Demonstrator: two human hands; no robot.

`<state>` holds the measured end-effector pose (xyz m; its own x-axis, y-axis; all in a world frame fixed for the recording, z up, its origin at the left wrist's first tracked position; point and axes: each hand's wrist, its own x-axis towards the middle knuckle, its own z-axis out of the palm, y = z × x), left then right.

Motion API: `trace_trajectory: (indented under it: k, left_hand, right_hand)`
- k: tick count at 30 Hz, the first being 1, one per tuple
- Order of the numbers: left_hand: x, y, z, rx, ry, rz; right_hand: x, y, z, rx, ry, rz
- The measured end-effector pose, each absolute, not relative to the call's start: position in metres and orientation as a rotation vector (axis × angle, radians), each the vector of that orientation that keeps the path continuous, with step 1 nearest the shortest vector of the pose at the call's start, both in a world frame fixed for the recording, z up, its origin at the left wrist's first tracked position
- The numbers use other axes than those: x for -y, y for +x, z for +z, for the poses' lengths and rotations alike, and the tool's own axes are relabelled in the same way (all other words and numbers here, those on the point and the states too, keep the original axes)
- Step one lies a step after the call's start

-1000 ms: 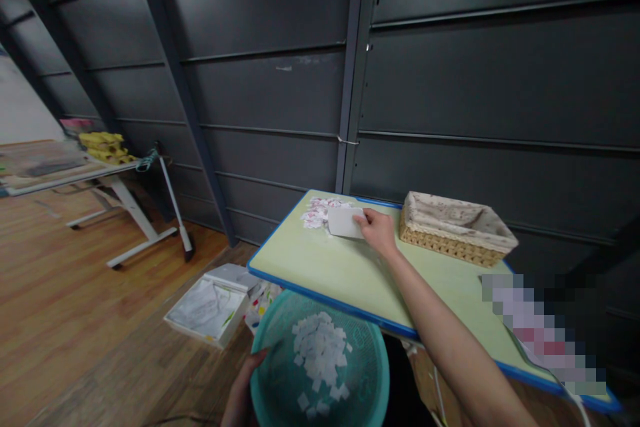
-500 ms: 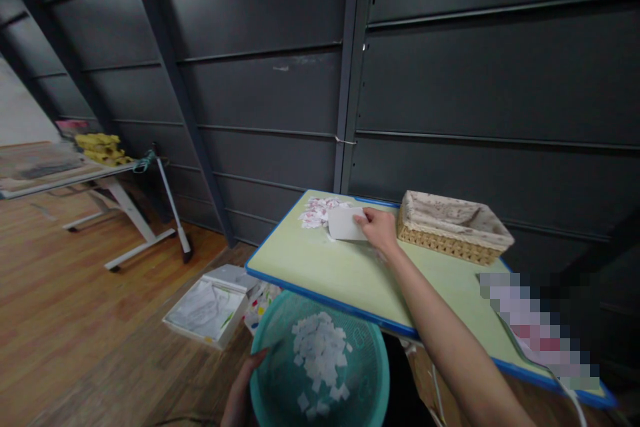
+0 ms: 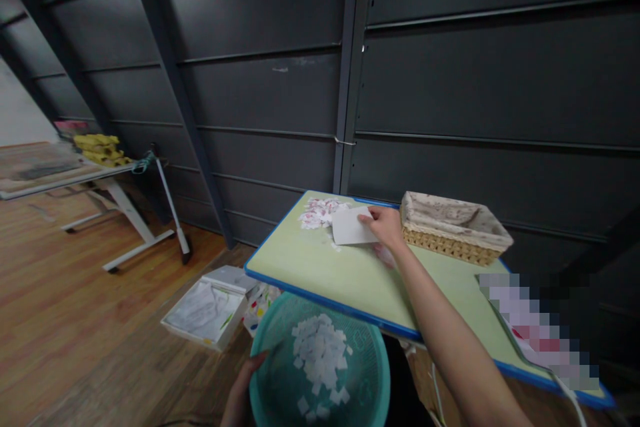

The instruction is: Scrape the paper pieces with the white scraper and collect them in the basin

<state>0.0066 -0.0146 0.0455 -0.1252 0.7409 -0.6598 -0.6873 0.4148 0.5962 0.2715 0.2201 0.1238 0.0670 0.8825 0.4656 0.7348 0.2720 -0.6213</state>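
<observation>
My right hand (image 3: 386, 224) pinches a white card (image 3: 353, 225) by its right edge, just above the table top. Beside the card's far left corner lies a heap of small white paper pieces (image 3: 320, 212) with reddish marks; a few loose bits sit by its lower edge. Something pinkish (image 3: 384, 255) shows partly beneath my right wrist. At the bottom, my left hand (image 3: 249, 377) is closed on the left rim of a green plastic basket (image 3: 381, 373), its fingertips inside. Small white paper squares (image 3: 320, 353) lie in that basket.
A cloth-lined woven basket (image 3: 455, 247) stands on the blue-edged green table (image 3: 300, 267), right of my hand. A pixelated flat item (image 3: 540, 333) lies at the right end. An open white box (image 3: 205, 313) is on the floor. Another table (image 3: 45, 180) stands left.
My right hand has moved slightly right with the card, away from the paper heap. More loose bits and the pinkish thing now show. My left hand stays on the rim.
</observation>
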Motion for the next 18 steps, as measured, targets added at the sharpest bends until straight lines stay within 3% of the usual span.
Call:
trace_trajectory:
  k: [18]
  left_hand:
    - [0.015, 0.005, 0.044, -1.159, 0.061, 1.2]
  right_hand:
    - [-0.224, 0.306, 0.138, 1.652, -1.463, 0.523]
